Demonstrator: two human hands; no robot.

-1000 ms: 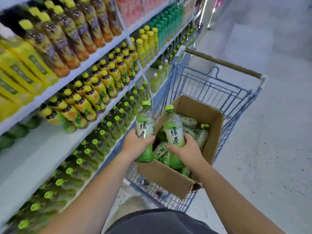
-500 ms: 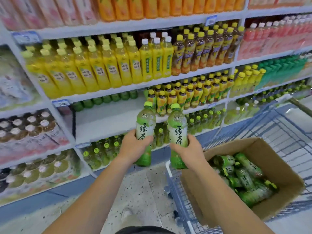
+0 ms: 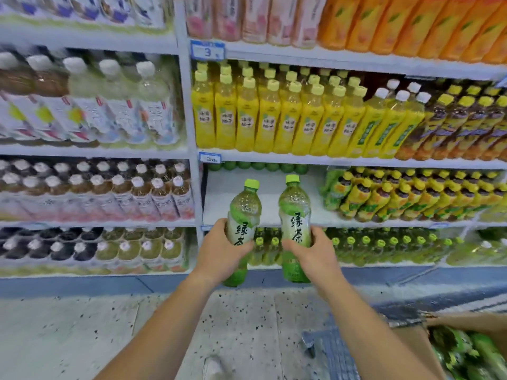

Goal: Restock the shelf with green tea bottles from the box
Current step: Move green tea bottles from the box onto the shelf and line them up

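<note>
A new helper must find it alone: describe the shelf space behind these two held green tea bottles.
Find the white upright post between the shelf bays. Just right of it, under the row of yellow bottles, is the shelf. Unlike its packed neighbours it is mostly bare white, with only green caps at the back.

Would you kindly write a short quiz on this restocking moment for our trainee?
1. True or false: the left hand grips the left bottle and the right hand grips the right bottle, caps up.
2. The bare shelf space behind them lies: A) under the yellow bottles; B) above the orange cartons; C) on the floor.
3. Fill in: the box shows at the lower ___ of the view.
Key: 1 true; 2 A; 3 right.
</note>
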